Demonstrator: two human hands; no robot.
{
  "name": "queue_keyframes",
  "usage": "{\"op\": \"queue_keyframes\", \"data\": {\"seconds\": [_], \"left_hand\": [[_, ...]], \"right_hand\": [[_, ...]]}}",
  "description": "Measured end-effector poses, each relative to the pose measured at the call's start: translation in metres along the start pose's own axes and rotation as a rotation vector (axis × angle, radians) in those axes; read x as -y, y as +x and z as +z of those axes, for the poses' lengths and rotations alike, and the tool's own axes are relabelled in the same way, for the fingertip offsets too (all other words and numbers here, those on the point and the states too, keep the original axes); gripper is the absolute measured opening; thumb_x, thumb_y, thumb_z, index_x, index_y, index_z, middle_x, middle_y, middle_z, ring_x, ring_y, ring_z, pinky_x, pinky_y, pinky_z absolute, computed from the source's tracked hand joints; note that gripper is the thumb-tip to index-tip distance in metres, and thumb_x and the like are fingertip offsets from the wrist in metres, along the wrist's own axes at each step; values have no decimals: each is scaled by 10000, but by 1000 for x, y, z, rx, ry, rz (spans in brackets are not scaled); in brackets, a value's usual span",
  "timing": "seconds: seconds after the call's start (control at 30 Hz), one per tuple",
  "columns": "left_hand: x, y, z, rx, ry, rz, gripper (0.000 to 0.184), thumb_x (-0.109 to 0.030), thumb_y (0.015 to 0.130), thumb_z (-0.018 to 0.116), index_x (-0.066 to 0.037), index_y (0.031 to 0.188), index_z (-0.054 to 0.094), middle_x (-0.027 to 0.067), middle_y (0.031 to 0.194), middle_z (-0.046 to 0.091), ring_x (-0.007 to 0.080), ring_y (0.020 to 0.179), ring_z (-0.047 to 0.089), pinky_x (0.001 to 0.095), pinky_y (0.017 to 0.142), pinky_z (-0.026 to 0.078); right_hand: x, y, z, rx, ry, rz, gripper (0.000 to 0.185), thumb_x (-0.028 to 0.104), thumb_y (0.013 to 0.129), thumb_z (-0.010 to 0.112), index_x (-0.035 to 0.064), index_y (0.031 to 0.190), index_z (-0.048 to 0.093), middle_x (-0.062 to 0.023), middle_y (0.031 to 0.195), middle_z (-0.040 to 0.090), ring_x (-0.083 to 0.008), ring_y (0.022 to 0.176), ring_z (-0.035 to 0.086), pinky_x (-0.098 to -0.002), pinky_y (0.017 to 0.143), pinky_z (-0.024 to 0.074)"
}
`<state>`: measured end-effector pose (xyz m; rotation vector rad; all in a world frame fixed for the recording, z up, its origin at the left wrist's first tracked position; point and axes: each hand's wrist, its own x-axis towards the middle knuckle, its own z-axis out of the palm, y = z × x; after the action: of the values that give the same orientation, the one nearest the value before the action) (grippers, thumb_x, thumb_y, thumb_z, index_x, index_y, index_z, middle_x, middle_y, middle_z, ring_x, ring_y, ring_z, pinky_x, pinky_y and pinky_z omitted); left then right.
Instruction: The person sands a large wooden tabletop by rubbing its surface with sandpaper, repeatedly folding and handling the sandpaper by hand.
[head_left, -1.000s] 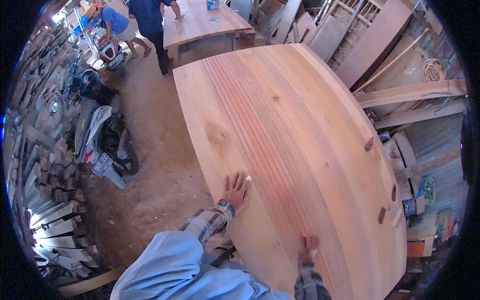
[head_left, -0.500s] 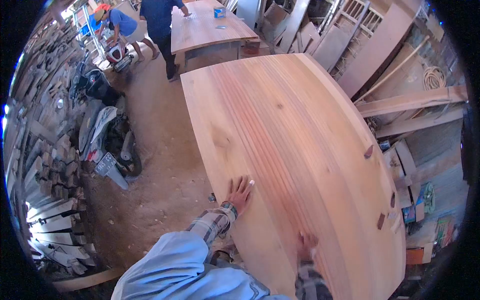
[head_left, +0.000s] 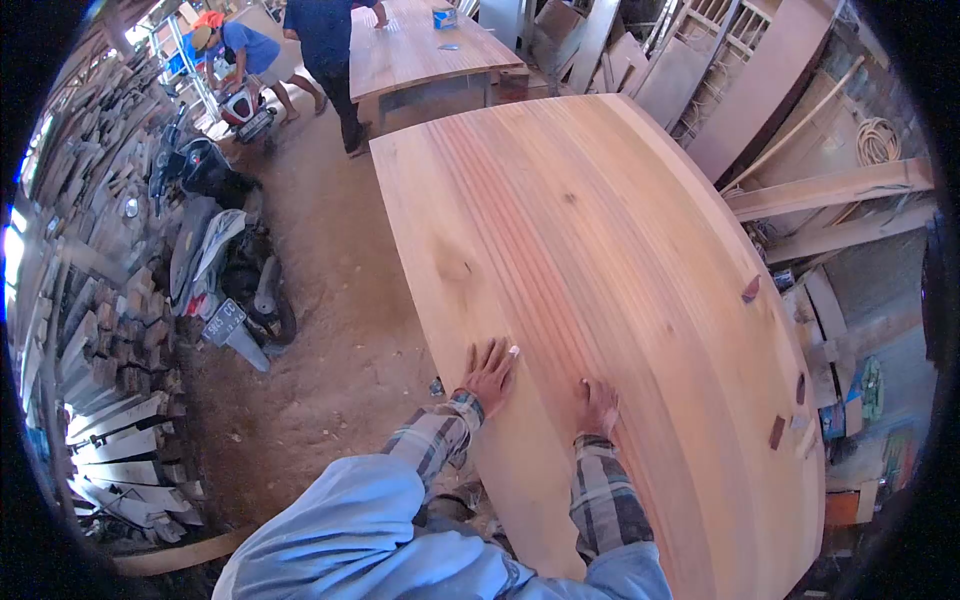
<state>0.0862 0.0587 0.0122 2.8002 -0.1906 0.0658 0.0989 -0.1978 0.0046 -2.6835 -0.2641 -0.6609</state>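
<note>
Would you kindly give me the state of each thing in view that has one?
Wooden panel: lying flat, striped grain showing
Left hand: palm down on panel, fingers spread
Right hand: on panel, fingers bent
Nearer motorbike: standing, riderless
Pale cord: coiled
Blue container: on far table

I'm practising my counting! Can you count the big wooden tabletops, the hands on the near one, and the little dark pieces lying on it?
Near tabletop and far tabletop: 2
Left hand and right hand: 2
Dark pieces: 3
Total: 7
</note>
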Motion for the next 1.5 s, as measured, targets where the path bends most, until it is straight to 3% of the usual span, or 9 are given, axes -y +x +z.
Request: {"op": "queue_keyframes", "data": {"seconds": [0.27,0.4,0.47,0.53,0.57,0.73,1.03,1.4,1.5], "left_hand": [[0,3,1,-26,-23,6,498,-295,970,394,-120,1436,373,155,1532,267,337,1444,180,568,1166,56],[0,3,2,8,3,-1,523,-301,961,413,-130,1451,350,153,1550,223,350,1446,163,565,1167,68],[-1,4,1,13,-14,-13,519,-303,964,406,-136,1452,347,155,1552,218,346,1448,158,564,1166,70],[-2,5,-4,15,3,-11,512,-303,970,395,-141,1453,345,150,1553,218,343,1447,162,559,1168,72],[-4,2,-5,17,10,-3,505,-303,976,385,-147,1454,343,146,1554,219,340,1447,167,554,1169,75],[-15,-9,4,-56,-10,-77,501,-287,975,386,-131,1451,358,142,1540,262,321,1442,191,554,1167,79],[-80,-43,24,-49,26,-305,533,-323,989,339,-133,1485,289,161,1567,175,324,1460,121,573,1159,11],[-88,-46,14,-39,100,-290,616,-310,927,463,-152,1493,277,151,1567,179,328,1458,124,566,1162,32],[-82,-44,28,-69,108,-294,588,-310,940,437,-148,1487,293,149,1566,186,323,1458,126,563,1163,37]], "right_hand": [[-78,-184,-182,374,-55,328,126,107,854,622,54,968,628,-151,868,577,-367,894,540,-476,794,430],[-102,-203,-137,175,162,378,110,68,838,629,66,949,624,-158,907,581,-346,901,547,-474,779,445],[-77,-135,-98,225,-82,35,84,107,847,644,85,922,616,-154,895,588,-323,898,562,-458,759,471],[-75,-82,-26,418,45,157,100,187,866,618,114,933,618,-111,899,599,-325,899,578,-464,786,472],[-39,-42,-30,156,-177,-254,126,207,851,622,112,935,618,-112,861,598,-331,879,583,-460,803,462],[-10,-5,-15,229,0,110,182,223,841,621,84,958,619,-139,909,622,-355,909,581,-456,800,452],[-136,-263,-226,270,-61,229,154,172,881,613,19,873,600,-147,814,546,-359,814,518,-486,795,407],[-42,-59,-83,55,-130,-169,223,267,910,573,75,798,598,-109,840,601,-307,879,570,-432,794,435],[-55,-74,-79,160,140,58,176,248,872,603,80,820,607,-106,839,600,-308,887,571,-424,814,426]]}}
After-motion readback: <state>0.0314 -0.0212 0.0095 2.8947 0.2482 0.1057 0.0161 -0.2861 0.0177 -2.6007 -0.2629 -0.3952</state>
